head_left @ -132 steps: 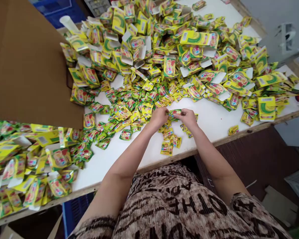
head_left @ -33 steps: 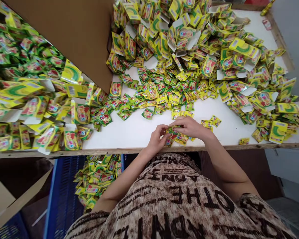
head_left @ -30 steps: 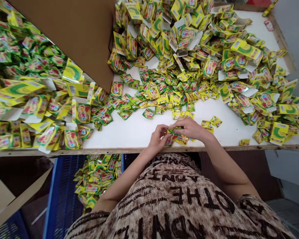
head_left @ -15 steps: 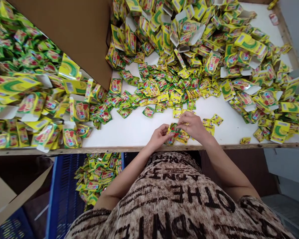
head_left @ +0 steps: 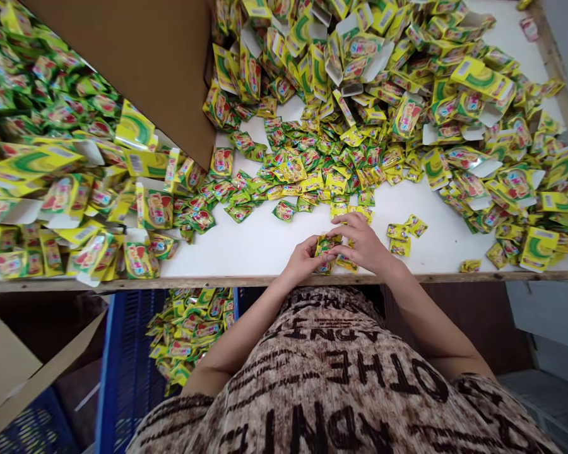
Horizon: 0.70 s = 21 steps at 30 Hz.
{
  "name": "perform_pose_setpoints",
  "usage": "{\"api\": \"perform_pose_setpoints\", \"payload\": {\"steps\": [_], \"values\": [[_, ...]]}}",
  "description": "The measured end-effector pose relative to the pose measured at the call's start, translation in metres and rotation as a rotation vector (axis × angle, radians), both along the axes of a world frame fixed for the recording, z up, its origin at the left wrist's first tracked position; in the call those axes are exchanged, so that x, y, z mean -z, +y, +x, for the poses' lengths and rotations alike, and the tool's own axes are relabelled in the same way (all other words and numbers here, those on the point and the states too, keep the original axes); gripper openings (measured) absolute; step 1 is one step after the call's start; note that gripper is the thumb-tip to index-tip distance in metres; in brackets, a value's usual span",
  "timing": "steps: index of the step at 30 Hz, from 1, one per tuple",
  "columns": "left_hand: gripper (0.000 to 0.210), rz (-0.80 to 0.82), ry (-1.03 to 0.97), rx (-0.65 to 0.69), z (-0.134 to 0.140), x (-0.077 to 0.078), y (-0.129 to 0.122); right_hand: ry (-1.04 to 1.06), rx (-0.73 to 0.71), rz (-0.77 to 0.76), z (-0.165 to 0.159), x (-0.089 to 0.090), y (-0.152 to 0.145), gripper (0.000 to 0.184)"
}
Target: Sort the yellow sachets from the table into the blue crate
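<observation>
A small yellow-green carton (head_left: pixel 324 255) is upright at the table's front edge, between my two hands. My left hand (head_left: pixel 303 260) is closed around its left side, thumb across the front. Bent over its top right edge is my right hand (head_left: pixel 362 244), with thumb and fingertips touching the carton there. What the right fingertips pinch is partly hidden. Yellow candy sachets (head_left: pixel 347 262) lie under the right hand. Just beyond it are more yellow sachets (head_left: pixel 339 209), and a few loose ones (head_left: pixel 399 246) rest to its right.
Heaped cartons (head_left: pixel 397 69) and green and yellow sachets (head_left: pixel 307 157) cover the back of the white table (head_left: pixel 246 249). More cartons (head_left: pixel 154 205) lie at left beside a brown cardboard box (head_left: pixel 156 57). Below the table edge stands a blue crate (head_left: pixel 123 359) with filled packs.
My right hand has shifted slightly left and down against the carton, its fingers more spread. Red-green wrapping seen between the hands earlier no longer shows. The view has moved slightly.
</observation>
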State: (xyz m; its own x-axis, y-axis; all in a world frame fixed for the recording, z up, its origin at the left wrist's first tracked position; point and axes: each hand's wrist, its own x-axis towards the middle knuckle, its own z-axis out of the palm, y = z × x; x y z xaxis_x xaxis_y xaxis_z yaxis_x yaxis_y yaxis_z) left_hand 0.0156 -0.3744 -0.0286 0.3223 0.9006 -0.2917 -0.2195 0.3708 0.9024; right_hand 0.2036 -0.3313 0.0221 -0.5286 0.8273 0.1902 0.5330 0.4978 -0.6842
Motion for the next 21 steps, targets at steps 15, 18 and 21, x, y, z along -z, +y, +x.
{"api": "perform_pose_setpoints", "payload": {"steps": [15,18,21], "values": [[0.039,0.004,0.010,-0.032,-0.001,0.006,0.002,-0.154,-0.156,-0.130,-0.006,0.005,-0.003,0.029],[0.039,-0.019,0.030,-0.045,-0.001,0.006,0.001,-0.077,-0.102,-0.174,-0.004,0.008,-0.004,0.021],[0.038,-0.028,0.055,-0.043,-0.003,0.006,0.000,0.040,0.030,-0.189,0.002,0.011,-0.009,0.019]]}}
